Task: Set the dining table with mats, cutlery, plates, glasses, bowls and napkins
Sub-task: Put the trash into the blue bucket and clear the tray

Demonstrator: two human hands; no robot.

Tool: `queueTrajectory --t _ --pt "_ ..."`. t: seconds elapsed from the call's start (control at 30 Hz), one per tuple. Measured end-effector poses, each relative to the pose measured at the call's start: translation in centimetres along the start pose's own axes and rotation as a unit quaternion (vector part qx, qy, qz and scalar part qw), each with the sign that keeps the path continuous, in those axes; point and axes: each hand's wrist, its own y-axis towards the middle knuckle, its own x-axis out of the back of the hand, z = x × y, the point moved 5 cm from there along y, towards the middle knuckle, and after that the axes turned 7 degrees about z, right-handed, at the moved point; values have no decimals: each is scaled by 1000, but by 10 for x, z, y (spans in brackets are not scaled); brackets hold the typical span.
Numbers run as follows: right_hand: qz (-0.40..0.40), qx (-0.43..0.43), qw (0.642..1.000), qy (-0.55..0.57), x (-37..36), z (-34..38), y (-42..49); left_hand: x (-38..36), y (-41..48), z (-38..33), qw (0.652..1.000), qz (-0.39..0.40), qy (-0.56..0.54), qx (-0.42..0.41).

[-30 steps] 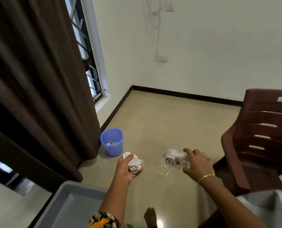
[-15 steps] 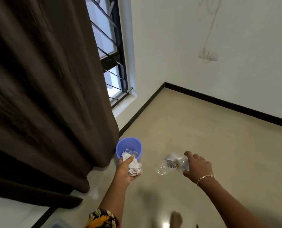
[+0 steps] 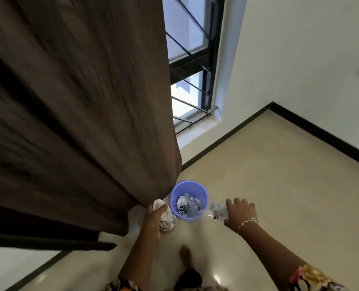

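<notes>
A small blue plastic bin [image 3: 203, 198] stands on the beige floor by the curtain, with crumpled paper and clear plastic inside. My left hand [image 3: 153, 220] grips a crumpled white paper ball [image 3: 167, 220] just left of the bin's rim. My right hand [image 3: 240, 214] holds crumpled clear plastic wrapping [image 3: 216, 210] just right of the bin, at about rim height.
A heavy brown curtain [image 3: 80, 101] hangs at the left, its lower edge touching the bin's side. A barred window [image 3: 193, 66] sits behind it. White walls with black skirting [image 3: 321, 133] bound the floor. My bare foot [image 3: 186, 256] is below the bin.
I have walked up to the bin, which now lies between my hands. The chair and the grey tray have left the view. Both hands keep their loads.
</notes>
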Motion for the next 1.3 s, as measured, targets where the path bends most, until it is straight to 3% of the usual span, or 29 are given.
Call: queueTrajectory --t 0.23,0.5,0.7,0.9,1.1,1.2,1.3 --pt "37 0 999 -14 -10 31 117 2 112 1 995 14 86 56" --pt "95 0 995 -18 -77 90 255 5 229 43 990 31 117 77" --pt "141 -7 988 59 -129 111 334 17 285 84 984 14 129 120" --pt "134 22 985 103 -135 87 338 5 294 93 982 5 118 148" --pt "148 -6 979 137 -141 40 322 -31 294 85 986 39 78 141" --pt "161 -24 973 163 -138 17 307 -41 279 72 981 22 159 110" --pt "162 -48 965 202 -130 -11 281 -54 257 59 943 20 316 104"
